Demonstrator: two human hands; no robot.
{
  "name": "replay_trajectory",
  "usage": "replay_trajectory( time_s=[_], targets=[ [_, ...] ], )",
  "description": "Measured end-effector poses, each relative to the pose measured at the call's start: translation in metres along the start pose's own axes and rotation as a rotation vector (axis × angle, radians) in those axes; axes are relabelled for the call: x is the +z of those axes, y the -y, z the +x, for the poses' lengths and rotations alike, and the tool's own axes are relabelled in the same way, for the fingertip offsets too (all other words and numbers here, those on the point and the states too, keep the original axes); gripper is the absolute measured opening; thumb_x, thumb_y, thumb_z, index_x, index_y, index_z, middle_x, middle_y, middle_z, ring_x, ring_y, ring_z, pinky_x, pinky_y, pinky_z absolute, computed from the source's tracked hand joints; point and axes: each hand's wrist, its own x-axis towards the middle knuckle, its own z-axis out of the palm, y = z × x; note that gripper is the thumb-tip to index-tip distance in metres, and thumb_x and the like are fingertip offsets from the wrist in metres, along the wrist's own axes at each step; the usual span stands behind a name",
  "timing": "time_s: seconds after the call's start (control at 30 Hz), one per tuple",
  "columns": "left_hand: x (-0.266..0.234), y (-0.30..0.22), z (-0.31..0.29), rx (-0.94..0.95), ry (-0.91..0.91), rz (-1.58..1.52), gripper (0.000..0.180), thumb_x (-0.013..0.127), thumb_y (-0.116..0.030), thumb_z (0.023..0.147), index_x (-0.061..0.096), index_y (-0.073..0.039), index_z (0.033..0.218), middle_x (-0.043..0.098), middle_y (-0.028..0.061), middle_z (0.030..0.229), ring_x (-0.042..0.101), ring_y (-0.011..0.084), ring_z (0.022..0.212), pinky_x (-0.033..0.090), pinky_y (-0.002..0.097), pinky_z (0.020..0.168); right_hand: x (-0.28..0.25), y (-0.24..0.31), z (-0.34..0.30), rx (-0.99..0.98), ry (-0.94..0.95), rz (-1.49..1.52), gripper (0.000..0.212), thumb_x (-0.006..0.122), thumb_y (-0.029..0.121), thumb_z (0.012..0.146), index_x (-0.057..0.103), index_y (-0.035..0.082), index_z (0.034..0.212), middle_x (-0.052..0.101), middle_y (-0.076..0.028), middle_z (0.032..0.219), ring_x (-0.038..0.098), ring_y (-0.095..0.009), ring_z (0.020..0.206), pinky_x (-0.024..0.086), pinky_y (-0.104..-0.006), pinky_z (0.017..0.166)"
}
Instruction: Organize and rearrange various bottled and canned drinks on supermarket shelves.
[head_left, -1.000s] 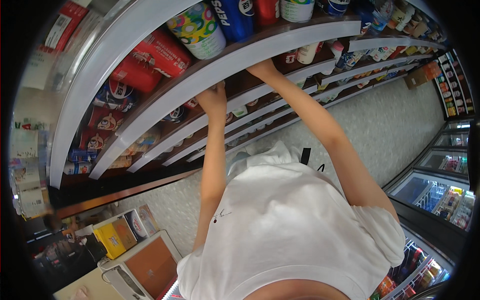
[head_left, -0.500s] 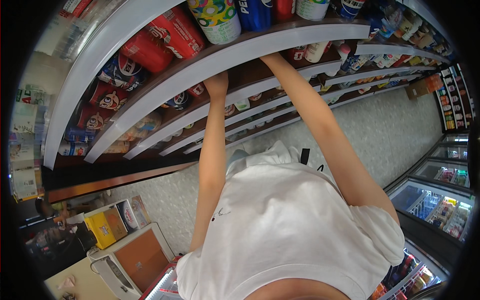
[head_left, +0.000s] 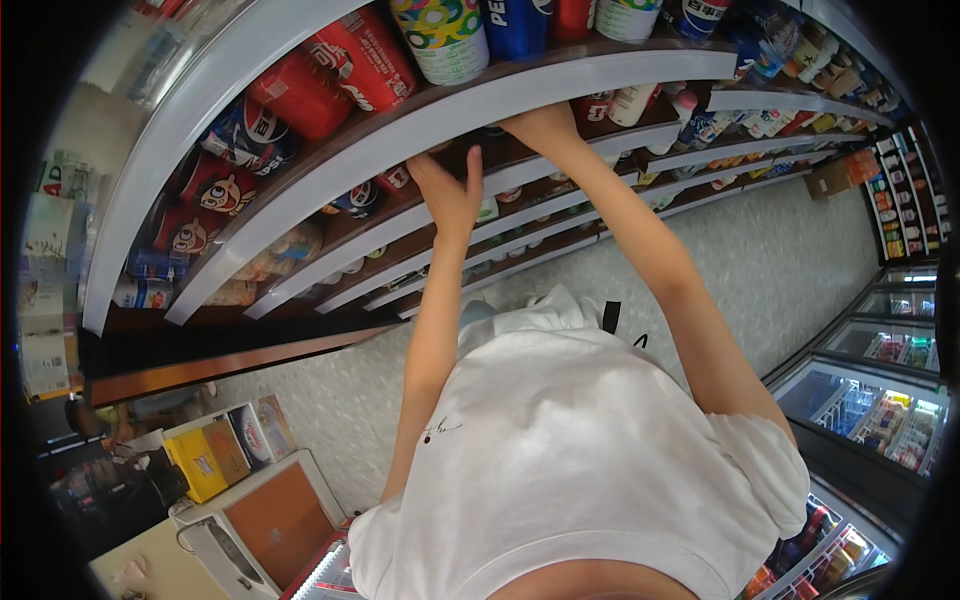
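My left hand point(head_left: 449, 192) is at the second shelf, its thumb stretched out and apart from the fingers. Those fingertips reach just under the upper shelf's pale edge strip point(head_left: 470, 100), beside a red can point(head_left: 393, 178). Nothing shows between thumb and fingers. My right hand point(head_left: 543, 127) reaches into the same shelf from the right. Its fingers are hidden behind the strip, so I cannot see what they touch. Near it stand a red can point(head_left: 596, 106) and a white bottle point(head_left: 632, 104). A dark blue can point(head_left: 358, 199) sits left of my left hand.
Above my hands, the top shelf carries red cans point(head_left: 360, 60), a colourful patterned can point(head_left: 440, 40) and a blue can point(head_left: 515, 28). More stocked shelves curve below. Glass-fronted coolers point(head_left: 870, 390) stand at the right; a counter with a yellow box point(head_left: 200, 462) is at lower left.
My left hand has drawn back from under the shelf edge, and its thumb now shows spread. My right hand has shifted slightly left and more of it is visible.
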Motion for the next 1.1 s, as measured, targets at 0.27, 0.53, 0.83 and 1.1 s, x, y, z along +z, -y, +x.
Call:
replay_trajectory(
  time_s=[0.27,0.53,0.83,1.1],
  targets=[
    [-0.014,0.011,-0.015,0.074,0.004,0.042,0.09,0.075,-0.033,0.076,0.024,0.012,0.136,0.03,0.0351,0.135,0.029,0.0483,0.126,0.022,0.052,0.107,-0.006,0.05,-0.004,0.128,0.203,0.308,0.043,0.077,0.037,0.066,0.066,0.008,0.097,0.066,-0.013,0.087,0.064,-0.034,0.076,0.052,-0.0404,0.068],
    [-0.007,0.03,-0.011,0.205,-0.091,0.254,0.092,0.077,-0.032,0.073,0.026,0.009,0.137,0.031,0.0308,0.135,0.029,0.045,0.127,0.024,0.0536,0.104,0.014,0.073,-0.027,0.155,0.149,0.423,0.04,0.078,0.028,0.072,0.065,0.001,0.099,0.064,-0.01,0.073,0.062,-0.018,0.055,0.049,-0.0279,0.051],
    [-0.009,0.04,-0.01,0.209,-0.219,0.531,0.092,0.077,-0.046,0.073,0.034,0.007,0.135,0.032,0.0291,0.135,0.029,0.0455,0.127,0.026,0.0545,0.102,-0.045,-0.016,-0.056,0.404,-0.349,0.192,0.034,0.069,0.012,0.079,0.059,0.001,0.11,0.054,-0.017,0.114,0.06,-0.018,0.064,0.051,-0.0266,0.057],
    [-0.007,0.047,-0.011,0.201,-0.214,0.56,0.092,0.071,-0.051,0.077,0.032,0.007,0.137,0.027,0.0285,0.14,0.026,0.0456,0.13,0.025,0.0559,0.103,-0.051,-0.032,-0.057,0.517,-0.356,0.053,0.055,0.071,0.018,0.075,0.051,-0.003,0.121,0.059,-0.018,0.099,0.062,-0.026,0.064,0.05,-0.0364,0.062]
  ],
)
